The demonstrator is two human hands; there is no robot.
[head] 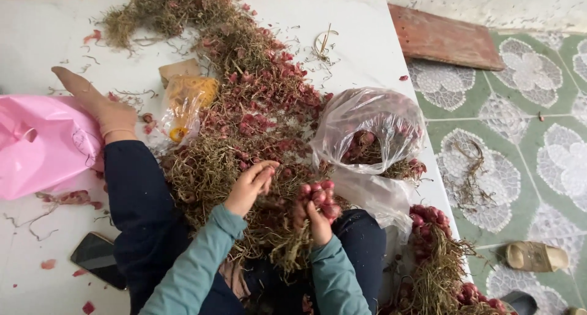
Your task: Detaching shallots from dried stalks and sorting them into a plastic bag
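White mat (36, 27) on a green patterned tile floor (520, 137) — shallots (257, 107) heaped across it. Right grip (318, 220) clenched on a bunch (318, 196); left grip (251, 183) pinching stems.

The pink bag (43, 144) is cut off at the left edge, the tied shallot bundles (440, 272) at the near edge, and the clear bag's (373, 128) contents are blurred.

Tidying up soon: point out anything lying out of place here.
A dark phone lies on the white sheet among red peel scraps. A lone sandal sits on the patterned tiles, away from the shallot pile.
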